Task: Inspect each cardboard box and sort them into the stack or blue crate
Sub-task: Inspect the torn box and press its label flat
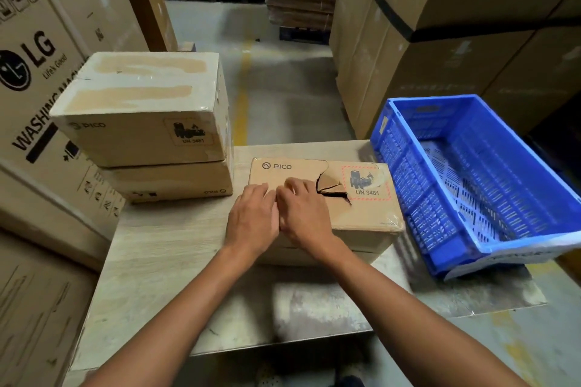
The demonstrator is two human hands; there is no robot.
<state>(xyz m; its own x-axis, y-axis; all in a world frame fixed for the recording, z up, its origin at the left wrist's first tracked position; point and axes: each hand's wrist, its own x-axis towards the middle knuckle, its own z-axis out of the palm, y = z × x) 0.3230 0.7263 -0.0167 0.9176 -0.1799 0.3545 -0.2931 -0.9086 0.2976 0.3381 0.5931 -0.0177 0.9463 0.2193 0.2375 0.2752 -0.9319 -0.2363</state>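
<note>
A brown PICO cardboard box lies on the table, its top face torn open in a jagged black crack beside a red-bordered UN 3481 label. My left hand and my right hand rest side by side on that top face, fingers flat, just left of the tear. At the table's left stands a stack of two PICO boxes, the upper one pale with tape strips. A blue crate sits tilted at the right, nothing inside it.
Large LG washing-machine cartons wall off the left side. Tall brown cartons stand behind the crate on the right. A concrete aisle with a yellow line runs away behind the table.
</note>
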